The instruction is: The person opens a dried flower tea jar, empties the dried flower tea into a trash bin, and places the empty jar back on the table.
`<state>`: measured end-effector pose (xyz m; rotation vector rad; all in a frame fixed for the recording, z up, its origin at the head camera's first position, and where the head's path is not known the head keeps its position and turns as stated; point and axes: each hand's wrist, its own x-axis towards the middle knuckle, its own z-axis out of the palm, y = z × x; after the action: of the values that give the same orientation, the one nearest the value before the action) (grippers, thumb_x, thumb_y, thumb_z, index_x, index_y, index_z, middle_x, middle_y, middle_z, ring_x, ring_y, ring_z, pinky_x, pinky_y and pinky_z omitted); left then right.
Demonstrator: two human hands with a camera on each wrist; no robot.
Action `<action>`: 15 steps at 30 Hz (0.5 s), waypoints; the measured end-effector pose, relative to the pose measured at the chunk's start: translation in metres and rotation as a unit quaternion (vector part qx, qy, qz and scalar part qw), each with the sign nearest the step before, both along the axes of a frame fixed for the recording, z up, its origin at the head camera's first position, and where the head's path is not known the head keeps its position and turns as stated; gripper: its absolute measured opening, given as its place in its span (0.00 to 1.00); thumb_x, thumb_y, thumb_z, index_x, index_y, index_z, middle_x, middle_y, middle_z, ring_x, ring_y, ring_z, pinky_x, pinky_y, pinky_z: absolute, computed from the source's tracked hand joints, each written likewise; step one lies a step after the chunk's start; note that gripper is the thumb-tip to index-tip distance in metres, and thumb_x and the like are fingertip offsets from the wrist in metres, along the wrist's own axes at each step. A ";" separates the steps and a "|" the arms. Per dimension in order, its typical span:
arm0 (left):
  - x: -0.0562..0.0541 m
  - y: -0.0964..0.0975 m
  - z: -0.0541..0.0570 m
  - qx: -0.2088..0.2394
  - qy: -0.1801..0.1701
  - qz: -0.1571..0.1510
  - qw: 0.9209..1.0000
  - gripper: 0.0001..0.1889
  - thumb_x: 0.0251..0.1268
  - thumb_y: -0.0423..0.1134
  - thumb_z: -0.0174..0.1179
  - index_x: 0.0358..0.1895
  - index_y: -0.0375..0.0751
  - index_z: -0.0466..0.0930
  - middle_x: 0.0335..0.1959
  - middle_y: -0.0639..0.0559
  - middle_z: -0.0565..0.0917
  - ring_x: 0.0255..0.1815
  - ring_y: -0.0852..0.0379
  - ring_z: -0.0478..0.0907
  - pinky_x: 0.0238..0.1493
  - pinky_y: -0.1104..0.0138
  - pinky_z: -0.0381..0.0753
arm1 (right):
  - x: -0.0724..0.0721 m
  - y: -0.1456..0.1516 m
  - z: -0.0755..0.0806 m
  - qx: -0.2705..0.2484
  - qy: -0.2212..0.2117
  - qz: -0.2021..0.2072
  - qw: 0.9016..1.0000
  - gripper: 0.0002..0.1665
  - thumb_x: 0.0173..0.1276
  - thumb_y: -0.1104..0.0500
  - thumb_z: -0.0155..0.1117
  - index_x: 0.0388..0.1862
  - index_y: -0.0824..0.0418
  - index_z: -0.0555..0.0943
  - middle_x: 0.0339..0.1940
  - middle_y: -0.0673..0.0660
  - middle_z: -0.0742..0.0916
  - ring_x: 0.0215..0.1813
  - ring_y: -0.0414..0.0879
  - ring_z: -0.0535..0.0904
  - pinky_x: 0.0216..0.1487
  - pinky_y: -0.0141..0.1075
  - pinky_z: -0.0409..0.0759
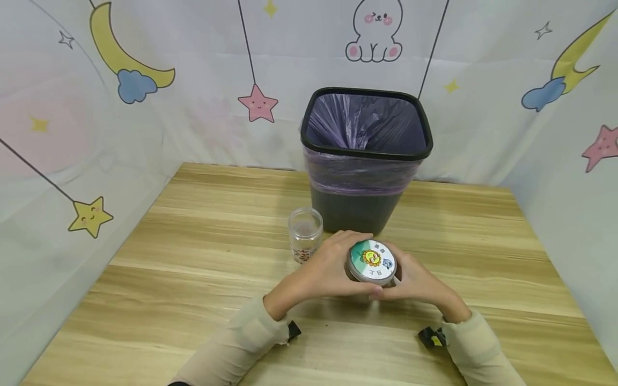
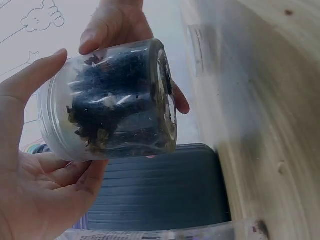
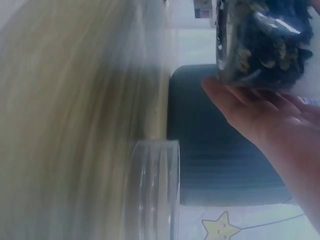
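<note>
Both hands hold a clear jar [image 2: 117, 100] filled with dark, crinkled dried pieces. Its lid [image 1: 372, 261] bears a green and white sticker with a sunflower face. The left hand [image 1: 325, 268] curls round the jar's left side, near the lid. On the other side, the right hand [image 1: 417, 276] grips it, and the two thumbs meet at the front. In the left wrist view the jar's base shows, raised above the wooden table [image 2: 280, 130]. A second clear jar [image 1: 306, 230], with printing low on its side, stands just beyond the left hand.
A black bin [image 1: 357, 209] with a purple liner [image 1: 359, 171] stands behind the hands at the table's back. A low, clear ribbed plastic piece [image 3: 152, 190] sits on the table in the right wrist view. Patterned cloth [image 1: 207, 118] encloses the back and sides.
</note>
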<state>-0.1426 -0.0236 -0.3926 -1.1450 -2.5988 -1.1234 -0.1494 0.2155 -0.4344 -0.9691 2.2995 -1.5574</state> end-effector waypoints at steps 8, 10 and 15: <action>0.000 0.001 0.008 0.018 0.024 0.001 1.000 0.47 0.46 0.59 0.78 0.69 0.41 0.70 0.62 0.53 0.76 0.60 0.60 0.70 0.61 0.66 0.72 | 0.005 -0.005 0.004 -0.069 -0.014 -0.009 0.997 0.52 0.47 0.71 0.80 0.71 0.70 0.64 0.59 0.63 0.78 0.58 0.45 0.78 0.57 0.34 0.79; 0.000 0.001 0.011 0.021 0.029 -0.001 0.999 0.47 0.44 0.59 0.78 0.68 0.41 0.71 0.61 0.53 0.76 0.58 0.61 0.70 0.59 0.67 0.72 | 0.005 -0.006 0.006 -0.071 -0.004 -0.014 0.997 0.52 0.47 0.72 0.80 0.70 0.71 0.65 0.59 0.63 0.79 0.58 0.44 0.78 0.57 0.33 0.79; -0.001 0.003 0.014 0.030 0.038 0.008 0.999 0.47 0.39 0.57 0.81 0.65 0.39 0.75 0.58 0.53 0.79 0.54 0.60 0.71 0.54 0.69 0.73 | 0.006 -0.007 0.008 -0.063 0.011 -0.020 0.998 0.51 0.47 0.71 0.81 0.70 0.71 0.66 0.60 0.65 0.79 0.58 0.45 0.78 0.57 0.34 0.79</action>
<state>-0.1441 -0.0205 -0.3785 -1.1282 -2.4965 -1.1239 -0.1437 0.2083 -0.4261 -0.9802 2.2733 -1.7337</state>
